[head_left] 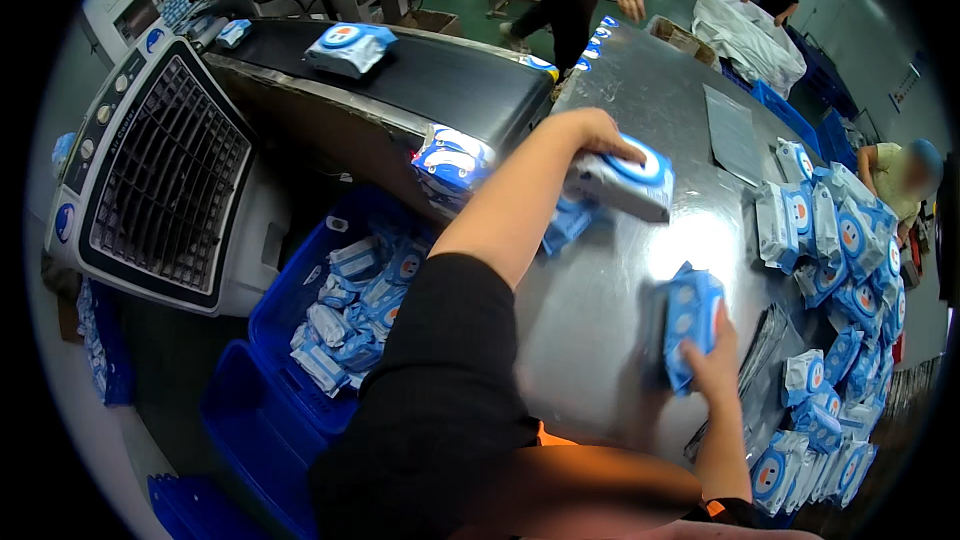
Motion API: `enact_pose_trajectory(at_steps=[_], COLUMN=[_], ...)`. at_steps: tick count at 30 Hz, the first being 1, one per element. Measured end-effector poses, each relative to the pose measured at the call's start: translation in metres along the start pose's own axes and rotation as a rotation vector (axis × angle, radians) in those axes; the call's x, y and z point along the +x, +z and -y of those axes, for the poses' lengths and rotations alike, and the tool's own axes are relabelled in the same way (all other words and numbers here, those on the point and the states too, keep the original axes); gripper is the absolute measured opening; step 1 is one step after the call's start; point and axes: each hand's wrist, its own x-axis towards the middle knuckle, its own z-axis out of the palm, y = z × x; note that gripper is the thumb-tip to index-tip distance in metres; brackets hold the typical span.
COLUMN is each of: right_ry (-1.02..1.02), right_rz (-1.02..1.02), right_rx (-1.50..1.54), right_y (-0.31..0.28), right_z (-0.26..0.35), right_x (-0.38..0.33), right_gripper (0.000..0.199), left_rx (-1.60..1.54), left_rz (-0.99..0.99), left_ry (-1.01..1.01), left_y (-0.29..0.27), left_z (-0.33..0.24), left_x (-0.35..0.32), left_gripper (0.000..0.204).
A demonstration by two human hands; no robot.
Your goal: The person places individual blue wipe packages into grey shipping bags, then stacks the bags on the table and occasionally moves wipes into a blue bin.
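Over the steel table point(600, 330), my left hand point(597, 132) grips a blue and white pack of wet wipes point(640, 175) from above, the pack tilted. Partly hidden beneath it is another blue pack point(568, 225). My right hand point(715, 360) is closed around the side of a second pack of wet wipes point(690, 320), which stands on edge near the table's bright reflection. A large heap of similar packs point(850, 240) fills the table's right side.
A black conveyor belt point(430, 70) carries a wipes pack point(350, 48). Blue crates point(262, 285), one filled with packs, stand below left beside an air cooler point(170, 170). A clear plastic bag point(732, 130) lies on the table. A person point(570, 0) is beyond it; another point(890, 175) is at right.
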Motion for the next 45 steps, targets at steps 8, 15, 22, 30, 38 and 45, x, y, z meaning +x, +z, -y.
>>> enact_pose_trajectory(at_steps=[8, 15, 22, 30, 38, 45], right_ry=[-0.084, -0.666, -0.690, 0.130, 0.779, 0.174], right_rz=[0.345, 0.792, 0.829, -0.519, -0.271, -0.185], right_rx=[-0.064, 0.348, 0.374, -0.126, -0.372, -0.406], right_y=[0.055, 0.130, 0.067, -0.138, -0.171, -0.113], right_z=[0.096, 0.207, 0.123, -0.097, -0.191, -0.164], right_x=[0.011, -0.042, -0.075, -0.082, 0.002, -0.052], right_gripper=[0.113, 0.095, 0.053, 0.058, 0.081, 0.084], left_rx=[0.007, -0.290, -0.187, -0.157, 0.418, 0.546], left_rz=[-0.015, -0.348, -1.105, -0.463, -0.027, -0.099], left_ry=[0.164, -0.324, -0.359, 0.422, 1.084, 0.864], left_y=[0.060, -0.017, 0.035, 0.259, 0.467, 0.472], left_z=[0.037, 0.195, 0.336, -0.001, -0.205, -0.166], left_x=[-0.175, -0.373, -0.456, -0.194, -0.062, -0.139], left_gripper=[0.079, 0.074, 0.047, 0.025, 0.057, 0.082])
